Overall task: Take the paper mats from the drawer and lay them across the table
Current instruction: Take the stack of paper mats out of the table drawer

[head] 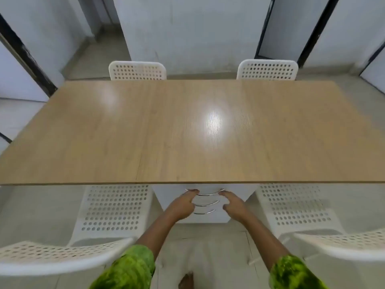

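Note:
A white drawer unit [210, 217] stands under the near edge of the wooden table [187, 132]. It has three curved metal handles, one above the other. My left hand [184, 205] reaches the left end of the top handle [210, 193], fingertips touching it. On the handle's right end rest the fingertips of my right hand [233, 204]. All drawers look closed. No paper mats are in sight. The tabletop is bare.
Two white perforated chairs [112, 207] [291, 205] flank the drawer unit on my side, with their backs [62, 257] close to me. Two more chairs [137, 70] [267, 69] stand at the far edge. Grey walls and dark door frames lie behind.

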`<state>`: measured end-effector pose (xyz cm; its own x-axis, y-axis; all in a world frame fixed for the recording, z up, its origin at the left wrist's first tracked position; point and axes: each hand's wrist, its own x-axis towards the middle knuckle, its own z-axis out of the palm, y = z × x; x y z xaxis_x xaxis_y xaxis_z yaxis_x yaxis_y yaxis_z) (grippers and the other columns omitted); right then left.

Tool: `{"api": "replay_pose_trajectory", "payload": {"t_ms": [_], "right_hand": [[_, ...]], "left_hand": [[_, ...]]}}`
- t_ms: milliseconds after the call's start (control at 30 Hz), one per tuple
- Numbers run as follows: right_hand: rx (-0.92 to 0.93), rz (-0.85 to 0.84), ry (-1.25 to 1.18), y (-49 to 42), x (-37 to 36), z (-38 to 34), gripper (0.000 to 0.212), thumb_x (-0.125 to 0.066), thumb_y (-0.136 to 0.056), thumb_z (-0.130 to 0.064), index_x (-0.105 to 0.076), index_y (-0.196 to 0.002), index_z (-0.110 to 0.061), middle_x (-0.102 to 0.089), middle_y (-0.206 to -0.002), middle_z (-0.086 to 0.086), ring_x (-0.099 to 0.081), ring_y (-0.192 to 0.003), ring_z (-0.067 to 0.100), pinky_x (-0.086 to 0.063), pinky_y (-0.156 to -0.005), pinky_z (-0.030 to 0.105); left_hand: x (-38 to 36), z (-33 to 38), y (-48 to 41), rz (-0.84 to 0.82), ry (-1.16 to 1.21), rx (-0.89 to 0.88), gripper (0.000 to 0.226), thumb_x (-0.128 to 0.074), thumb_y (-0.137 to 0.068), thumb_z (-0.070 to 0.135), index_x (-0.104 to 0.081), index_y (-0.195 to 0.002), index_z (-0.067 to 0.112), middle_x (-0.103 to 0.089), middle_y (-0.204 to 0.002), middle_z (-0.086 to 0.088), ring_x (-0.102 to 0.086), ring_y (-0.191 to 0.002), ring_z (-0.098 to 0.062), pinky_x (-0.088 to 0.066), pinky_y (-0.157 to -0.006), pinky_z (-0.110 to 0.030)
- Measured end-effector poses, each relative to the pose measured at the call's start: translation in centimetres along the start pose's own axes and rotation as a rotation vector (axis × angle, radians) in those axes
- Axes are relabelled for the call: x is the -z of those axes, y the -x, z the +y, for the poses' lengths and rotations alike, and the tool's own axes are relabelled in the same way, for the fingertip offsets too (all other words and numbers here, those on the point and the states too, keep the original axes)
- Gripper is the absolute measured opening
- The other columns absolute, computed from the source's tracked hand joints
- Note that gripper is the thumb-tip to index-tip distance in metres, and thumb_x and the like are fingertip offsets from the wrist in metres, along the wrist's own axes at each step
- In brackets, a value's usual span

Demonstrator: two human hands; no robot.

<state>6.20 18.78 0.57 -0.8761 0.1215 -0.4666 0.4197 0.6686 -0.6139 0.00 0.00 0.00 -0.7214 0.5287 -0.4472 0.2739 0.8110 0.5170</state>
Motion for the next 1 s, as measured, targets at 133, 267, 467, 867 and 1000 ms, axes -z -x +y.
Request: {"api": "replay_pose_trajectory", "payload": {"t_ms": [133,267,467,867,1000], "right_hand": [[0.029,-0.119,0.384,-1.2,-1.4,-0.4,0.074,-0.037,-0.084,0.005,-0.012,-0.15,-0.019,-0.005,-0.16,-0.001,-0.008,-0.147,0.016,-0.024,-0.114,0.035],[0.02,-0.111,0.643,-1.7,-2.9,0.0,0.081,-0.041,-0.084,0.002,0.001,-0.15,-0.017,0.006,-0.16,-0.001,-0.003,-0.147,0.023,-0.023,-0.113,0.044],[-0.002,-0.179,0.675,0.0,-3.6,-0.7,0.078,-0.043,-0.083,-0.001,-0.005,-0.15,-0.017,-0.002,-0.16,0.001,-0.021,-0.137,0.03,-0.032,-0.106,0.044],[-0.025,0.089,0.213,3.4,-1.2,0.4,0.019,-0.039,-0.082,-0.019,-0.056,-0.083,-0.011,-0.056,-0.079,0.007,-0.052,-0.073,0.022,-0.045,-0.063,0.033],[-0.182,-0.327,0.365,5.1,-2.4,2.1,0.029,-0.043,-0.09,-0.009,-0.063,-0.111,-0.003,-0.066,-0.112,0.013,-0.061,-0.091,0.026,-0.044,-0.075,0.028]], "left_hand": [[-0.8,-0.8,-0.9,-0.091,-0.344,0.014,0.072,-0.032,-0.088,0.0,0.0,-0.151,0.014,0.002,-0.16,-0.002,0.003,-0.147,-0.013,-0.002,-0.119,-0.044],[-1.6,-1.0,-1.0,-0.101,-0.414,0.035,0.075,-0.033,-0.087,0.0,0.005,-0.15,0.013,0.007,-0.16,-0.004,0.01,-0.147,-0.016,0.002,-0.118,-0.045],[-2.7,0.4,1.3,-0.137,-0.5,0.032,0.074,-0.037,-0.088,0.004,0.001,-0.15,0.011,0.004,-0.16,-0.008,0.007,-0.147,-0.021,-0.001,-0.119,-0.046],[-0.6,1.2,7.2,-0.116,-0.076,0.119,0.049,-0.027,-0.098,0.042,-0.053,-0.129,0.013,-0.054,-0.133,-0.009,-0.05,-0.121,-0.026,-0.037,-0.098,-0.035],[-3.4,0.5,8.7,-0.322,-0.002,0.23,0.044,-0.035,-0.098,0.038,-0.062,-0.116,0.008,-0.059,-0.125,-0.015,-0.056,-0.104,-0.025,-0.039,-0.086,-0.032]]}}
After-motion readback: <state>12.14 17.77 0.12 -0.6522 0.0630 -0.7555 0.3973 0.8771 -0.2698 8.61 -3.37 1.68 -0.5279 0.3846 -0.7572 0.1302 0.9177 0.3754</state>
